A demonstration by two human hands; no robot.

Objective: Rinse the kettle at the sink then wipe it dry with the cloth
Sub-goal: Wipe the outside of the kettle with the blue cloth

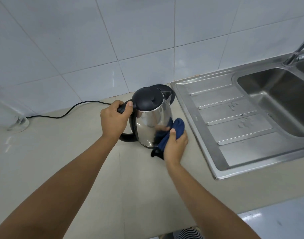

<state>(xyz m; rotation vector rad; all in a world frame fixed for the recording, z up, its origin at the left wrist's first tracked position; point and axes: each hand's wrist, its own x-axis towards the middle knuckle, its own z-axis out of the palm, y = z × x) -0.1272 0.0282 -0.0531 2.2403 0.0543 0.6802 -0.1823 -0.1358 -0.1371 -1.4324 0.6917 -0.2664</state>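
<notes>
Kettle: we've got the steel kettle (pixel 154 121) on the desk (pixel 78 161), just left of the sink (pixel 199 128), with its black lid (pixel 147 99) closed. It's off its power base (pixel 165 87), which sits behind it by the far wall, so the whole body can be reached.
Left hand: our left hand (pixel 114 118) is wrapped round the top of the black handle (pixel 128 136), thumb on top. We reckon that's to brace the kettle against the push of the wiping.
Right hand: our right hand (pixel 175 144) has its fingers curled round the bunched blue cloth (pixel 178 127), thumb pinning it, and presses it against the kettle's lower right side.
Cloth: it's balled up, not spread, which gives a firm pad. A dark corner trails down onto the desk by the kettle's foot.
Stage: we're in the drying part, by the look of it. Droplets lie on the drainboard (pixel 234 121), no water runs from the tap (pixel 297 50), and the basin is well to the right.
Watch out: the shiny wall is probably slick, so the grip on the handle matters. Whether the kettle's bottom sits flat or is tipped a little, we can't tell.
Around us: the black cord (pixel 70 111) snakes left along the far edge towards a clear glass (pixel 18 123), well apart from the work.
</notes>
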